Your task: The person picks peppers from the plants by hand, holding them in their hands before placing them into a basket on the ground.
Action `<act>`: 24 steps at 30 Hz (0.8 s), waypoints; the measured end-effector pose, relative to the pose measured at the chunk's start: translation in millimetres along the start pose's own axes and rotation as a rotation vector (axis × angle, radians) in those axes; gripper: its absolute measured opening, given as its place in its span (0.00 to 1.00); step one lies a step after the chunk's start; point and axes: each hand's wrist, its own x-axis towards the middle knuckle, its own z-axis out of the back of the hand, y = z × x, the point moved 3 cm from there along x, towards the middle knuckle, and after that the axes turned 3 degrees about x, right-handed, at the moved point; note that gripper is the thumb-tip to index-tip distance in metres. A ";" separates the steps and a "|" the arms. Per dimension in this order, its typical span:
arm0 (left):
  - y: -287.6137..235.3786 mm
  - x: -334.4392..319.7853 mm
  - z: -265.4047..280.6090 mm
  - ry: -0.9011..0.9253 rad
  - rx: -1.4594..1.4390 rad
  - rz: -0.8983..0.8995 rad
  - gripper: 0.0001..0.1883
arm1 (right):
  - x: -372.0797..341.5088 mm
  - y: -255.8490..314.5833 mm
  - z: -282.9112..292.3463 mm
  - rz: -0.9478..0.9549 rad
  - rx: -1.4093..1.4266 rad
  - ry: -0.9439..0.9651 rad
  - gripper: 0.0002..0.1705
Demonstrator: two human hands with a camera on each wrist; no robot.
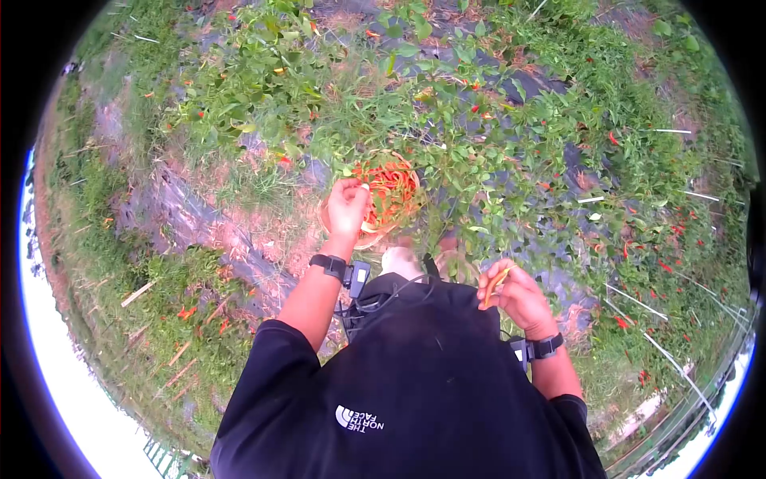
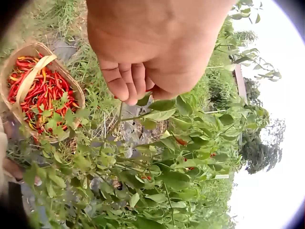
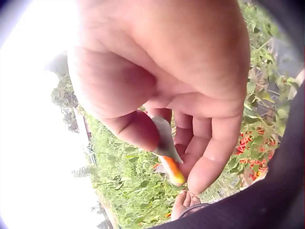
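Observation:
My left hand [image 1: 349,211] is raised over the plants, overlapping the basket in the head view. Its fingers curl in to the thumb in the left wrist view, with bits of a red chili pepper [image 2: 150,89] showing at the fingertips; the rest is hidden. Off to that hand's side stands a woven basket [image 2: 35,71] with a broad handle, heaped with red and orange chili peppers [image 2: 50,90]. My right hand [image 1: 517,295], beside the body, pinches an orange chili pepper [image 3: 172,167] with a yellow tip between thumb and fingers.
Leafy chili plants [image 2: 162,181] with scattered red fruit surround me. Dark plastic sheeting [image 1: 187,203] and dry grass show between the rows. Several pale stakes [image 1: 678,367] lean among the plants on the right. A dark cable [image 1: 399,295] runs across my front.

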 end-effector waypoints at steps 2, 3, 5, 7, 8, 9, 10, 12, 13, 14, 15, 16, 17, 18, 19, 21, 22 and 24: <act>7.2 10.8 0.3 -0.081 0.162 -0.224 0.16 | 7.1 0.4 -11.7 0.017 0.020 0.005 0.13; 4.5 13.7 -1.9 -0.114 0.196 -0.282 0.17 | 12.4 0.4 -18.3 0.030 0.002 -0.054 0.08; 13.3 28.0 -0.9 -0.120 0.374 -0.366 0.17 | 31.3 -4.2 -10.4 0.027 -0.080 -0.058 0.09; -9.1 12.9 -3.3 -0.072 0.610 -0.427 0.16 | 50.9 -0.3 -15.6 0.035 -0.234 -0.091 0.18; -21.6 4.9 -4.8 -0.053 0.723 -0.465 0.16 | 62.9 0.9 -20.8 0.048 -0.225 -0.099 0.18; -27.8 4.4 -3.8 -0.036 0.811 -0.506 0.15 | 76.5 2.1 -24.8 0.053 -0.372 -0.094 0.17; -40.3 -0.2 -6.5 -0.016 0.898 -0.551 0.14 | 87.6 4.5 -29.0 0.058 -0.517 -0.095 0.16; -55.1 -13.1 -7.8 0.038 1.062 -0.616 0.14 | 103.6 11.4 -40.8 0.087 -0.520 -0.088 0.15; -58.7 -18.1 -6.4 0.054 1.068 -0.728 0.12 | 110.5 15.0 -46.2 0.092 -0.536 -0.064 0.16; -61.7 -23.2 -4.4 0.071 1.071 -0.837 0.11 | 115.9 22.7 -48.9 0.105 -0.521 -0.080 0.16; -61.4 -24.5 1.8 0.094 1.075 -0.852 0.11 | 120.1 34.9 -51.7 0.180 -0.517 -0.090 0.17; -58.5 -22.0 8.4 0.177 1.089 -0.740 0.09 | 124.5 47.8 -51.8 0.255 -0.516 -0.104 0.20; -54.9 -19.5 12.6 0.256 1.102 -0.626 0.09 | 130.8 62.9 -47.3 0.327 -0.471 -0.158 0.20; -55.7 -17.9 13.7 0.272 1.103 -0.643 0.09 | 139.2 80.5 -41.9 0.401 -0.429 -0.208 0.20; -49.3 -12.6 17.2 0.352 0.876 -0.287 0.10 | 151.7 95.2 -33.3 0.490 -0.306 -0.279 0.19; -45.7 -15.4 13.1 0.426 0.644 0.055 0.13 | 189.0 125.8 -4.2 0.638 -0.522 -0.476 0.14; -51.3 -21.9 9.0 0.430 0.391 0.259 0.14 | 201.8 142.8 -0.2 0.661 -0.699 -0.599 0.13; -69.4 -39.8 1.8 0.431 0.151 0.453 0.15 | 230.8 167.5 1.5 0.854 -1.012 -0.664 0.15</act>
